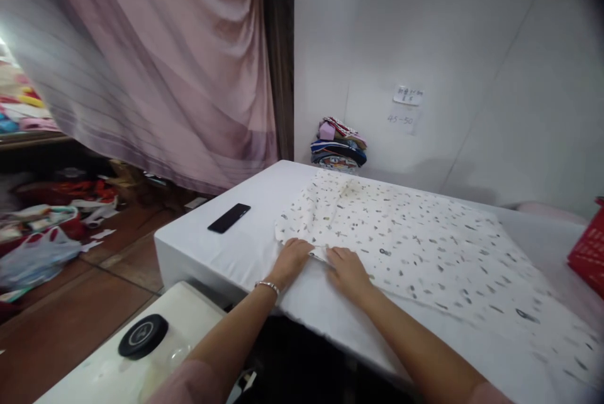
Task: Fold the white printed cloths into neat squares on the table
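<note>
A white cloth with small dark prints lies spread over the white-covered table. Both hands are at its near edge, left of the middle. My left hand, with a bracelet at the wrist, has its fingers closed on the cloth's edge. Just to its right, my right hand grips the same edge with bent fingers. A short folded strip of the edge shows between the two hands. The fingertips are partly hidden by the cloth and the hands.
A black phone lies on the table's left part. Folded fabrics are stacked behind the far edge. A red basket stands at the right. At the lower left is a white surface with a round black object. A pink curtain hangs behind.
</note>
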Available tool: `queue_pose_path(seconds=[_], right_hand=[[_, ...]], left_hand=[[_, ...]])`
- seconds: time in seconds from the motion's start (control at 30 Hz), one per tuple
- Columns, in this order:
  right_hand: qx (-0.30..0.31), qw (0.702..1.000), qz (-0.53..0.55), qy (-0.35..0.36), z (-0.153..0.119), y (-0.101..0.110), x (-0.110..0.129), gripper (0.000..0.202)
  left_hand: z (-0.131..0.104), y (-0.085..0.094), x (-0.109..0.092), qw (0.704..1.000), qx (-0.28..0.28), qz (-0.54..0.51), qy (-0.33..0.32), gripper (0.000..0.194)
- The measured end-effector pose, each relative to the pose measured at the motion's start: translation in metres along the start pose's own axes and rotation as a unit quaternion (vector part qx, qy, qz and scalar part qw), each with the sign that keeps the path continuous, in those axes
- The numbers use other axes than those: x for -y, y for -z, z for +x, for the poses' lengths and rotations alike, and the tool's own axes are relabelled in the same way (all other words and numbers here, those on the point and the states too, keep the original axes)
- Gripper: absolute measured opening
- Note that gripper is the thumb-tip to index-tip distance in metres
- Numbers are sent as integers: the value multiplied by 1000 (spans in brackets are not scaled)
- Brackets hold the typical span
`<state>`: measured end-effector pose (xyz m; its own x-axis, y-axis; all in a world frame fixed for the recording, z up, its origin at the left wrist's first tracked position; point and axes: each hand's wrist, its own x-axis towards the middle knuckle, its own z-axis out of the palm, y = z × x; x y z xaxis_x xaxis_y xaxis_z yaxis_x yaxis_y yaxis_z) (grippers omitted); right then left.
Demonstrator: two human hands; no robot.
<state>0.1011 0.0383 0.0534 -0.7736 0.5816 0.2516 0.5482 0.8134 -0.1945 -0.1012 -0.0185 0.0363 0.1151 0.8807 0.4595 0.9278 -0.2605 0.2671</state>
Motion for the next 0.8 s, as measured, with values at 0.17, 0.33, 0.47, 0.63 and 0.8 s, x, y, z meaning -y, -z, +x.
queue_pose_path(seconds=[0.17, 0.33, 0.47, 0.63, 0.8], right_hand=[[-9, 1000, 15, -14, 40, -10, 21, 28], [-64, 992, 104, -17, 38, -29, 13, 26], [-115, 979, 167, 1, 32, -40, 7, 26], [-128, 959, 251, -15, 31, -42, 1, 25], [-85, 953, 286, -45, 34, -46, -3, 23]], left_hand=[[3, 1, 0, 1000, -8, 8, 16, 29], [11, -1, 18, 995, -57, 38, 76, 36], [24, -1, 37, 973, -133, 49, 181, 34], [37, 1, 61, 924, -196, 24, 328, 30], [38, 10, 79, 812, -189, -75, 546, 53]])
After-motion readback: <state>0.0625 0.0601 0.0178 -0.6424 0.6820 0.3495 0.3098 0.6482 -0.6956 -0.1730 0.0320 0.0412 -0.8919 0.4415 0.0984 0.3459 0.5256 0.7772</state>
